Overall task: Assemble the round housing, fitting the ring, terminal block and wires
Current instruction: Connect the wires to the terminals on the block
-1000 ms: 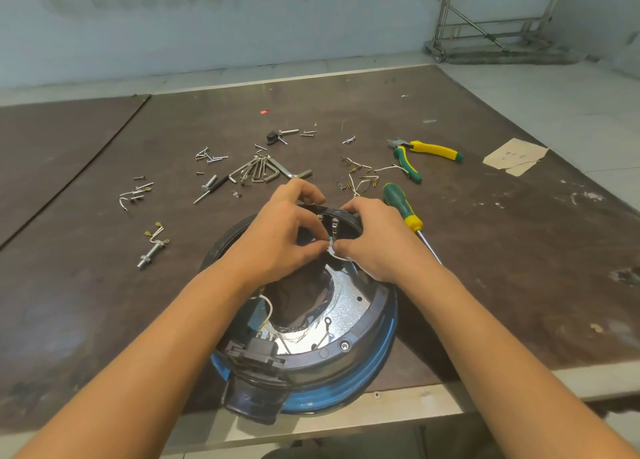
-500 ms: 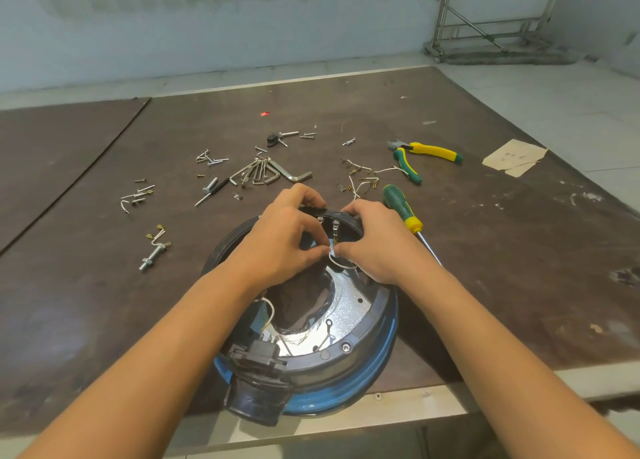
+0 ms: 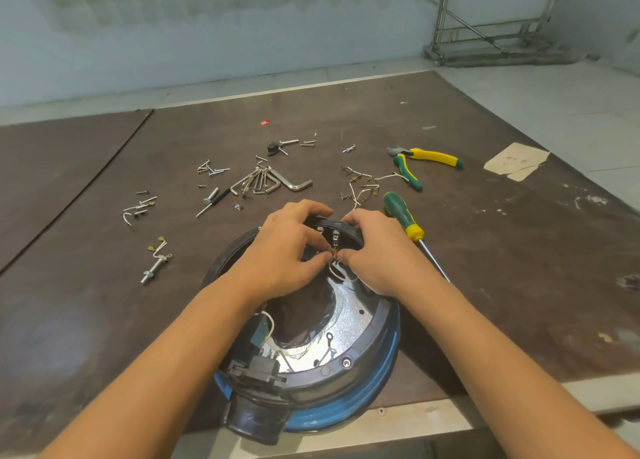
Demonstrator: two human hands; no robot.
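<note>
We note a dark brown worktable [image 3: 519, 250], pale tiled floor [image 3: 561, 112], a bluish far wall [image 3: 207, 42], a metal frame [image 3: 485, 39] far right.

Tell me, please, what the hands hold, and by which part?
Left hand and right hand pinch the white wire by its end, beside the terminal block.

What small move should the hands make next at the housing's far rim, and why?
Probably ease the end of the white wire up onto a metal tab of the terminal block: the left hand and right hand both pinch it just below the tabs, its loop slack inside the housing.
</note>
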